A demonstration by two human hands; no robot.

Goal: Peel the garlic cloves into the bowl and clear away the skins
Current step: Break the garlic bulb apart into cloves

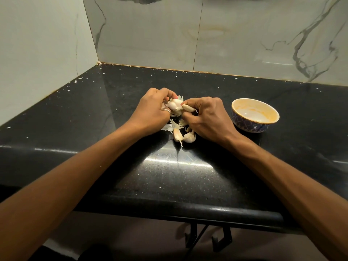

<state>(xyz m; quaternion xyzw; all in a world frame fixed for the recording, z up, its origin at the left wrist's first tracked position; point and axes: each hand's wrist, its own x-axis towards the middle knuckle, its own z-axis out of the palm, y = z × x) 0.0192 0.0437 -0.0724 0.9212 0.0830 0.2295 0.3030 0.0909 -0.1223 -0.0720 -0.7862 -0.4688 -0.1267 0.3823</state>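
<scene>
1. A bowl (244,124), blue-patterned outside and pale with a yellowish tint inside, is seen standing upright on a black speckled countertop (169,176). It is taken as the reference for every place below.
2. To the left of the bowl, raised above the countertop, a garlic cluster (174,104) is held in the left hand (152,108). The fingers are curled round it, and papery skin is seen sticking out past them.
3. A silver ring (167,110) is worn on that hand.
4. Between the garlic cluster and the bowl the right hand (205,117) is found, near the bowl but apart from it. A single clove (188,108) is pinched between its thumb and curled fingers, and this clove is seen touching the cluster.
5. Left of the bowl, and nearer the person than the held cluster, two loose cloves (178,135) are seen lying side by side on the countertop, outside the bowl and with skin on them.
6. Loose skins (172,126) are scattered just beyond those cloves, beneath the two hands, on the same side of the bowl.
7. Small white flecks are spread over the countertop to the left of the bowl and behind it.
8. Behind the bowl, marble-veined wall tiles (235,44) are seen rising from the back edge of the countertop. A corner is formed well to the bowl's left.
</scene>
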